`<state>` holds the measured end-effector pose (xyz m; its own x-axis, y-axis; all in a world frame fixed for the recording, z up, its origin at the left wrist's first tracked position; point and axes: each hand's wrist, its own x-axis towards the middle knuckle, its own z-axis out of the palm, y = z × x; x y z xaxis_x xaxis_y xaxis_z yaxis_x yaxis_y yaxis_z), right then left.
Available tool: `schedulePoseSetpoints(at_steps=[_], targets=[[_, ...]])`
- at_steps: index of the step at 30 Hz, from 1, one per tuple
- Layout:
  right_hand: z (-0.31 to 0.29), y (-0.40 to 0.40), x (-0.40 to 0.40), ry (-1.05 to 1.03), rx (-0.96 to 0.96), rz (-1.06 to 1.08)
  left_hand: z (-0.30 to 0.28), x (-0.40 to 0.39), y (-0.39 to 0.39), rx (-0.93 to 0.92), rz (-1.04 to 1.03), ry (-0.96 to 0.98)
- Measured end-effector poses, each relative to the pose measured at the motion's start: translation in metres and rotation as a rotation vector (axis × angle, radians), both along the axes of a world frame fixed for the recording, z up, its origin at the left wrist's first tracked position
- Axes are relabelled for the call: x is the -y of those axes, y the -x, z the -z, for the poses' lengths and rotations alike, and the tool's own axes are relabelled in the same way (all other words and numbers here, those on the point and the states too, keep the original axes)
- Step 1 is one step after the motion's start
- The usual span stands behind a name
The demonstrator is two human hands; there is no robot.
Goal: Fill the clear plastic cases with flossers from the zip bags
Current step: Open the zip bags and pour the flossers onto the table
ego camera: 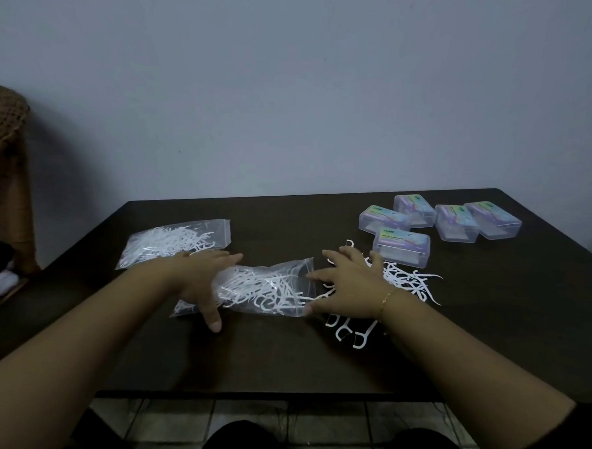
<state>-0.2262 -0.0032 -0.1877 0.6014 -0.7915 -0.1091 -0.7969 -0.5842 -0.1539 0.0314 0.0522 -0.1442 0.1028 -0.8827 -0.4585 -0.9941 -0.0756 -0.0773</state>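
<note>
Flossers [409, 280] spilled loose on table [294, 358] at near zip bag [267, 291] mouth; left hand [201, 280] grips bag body, right hand [352, 286] fingers spread over pile, holding nothing; cases [402, 246] shut, far right; suggest pin bag, rake pile together, open nearest case first.

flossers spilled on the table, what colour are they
White; the loose flossers stand out on the dark table in the head view.
</note>
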Motion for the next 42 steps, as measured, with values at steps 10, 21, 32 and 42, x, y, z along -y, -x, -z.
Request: schedulePoseSetpoints(at_steps=[10,21,32,42], targets=[[0.003,0.001,0.002,-0.068,0.029,0.05,-0.005,0.003,-0.007,0.101,-0.021,0.061],[0.007,0.005,0.0,-0.043,0.03,0.077,-0.047,0.008,0.01,0.188,0.096,0.224],[0.007,0.006,-0.002,-0.038,0.02,0.066,-0.078,0.01,0.041,0.466,0.198,0.201],[0.006,0.006,-0.001,-0.039,0.004,0.042,-0.099,0.012,0.064,0.58,0.268,0.206]])
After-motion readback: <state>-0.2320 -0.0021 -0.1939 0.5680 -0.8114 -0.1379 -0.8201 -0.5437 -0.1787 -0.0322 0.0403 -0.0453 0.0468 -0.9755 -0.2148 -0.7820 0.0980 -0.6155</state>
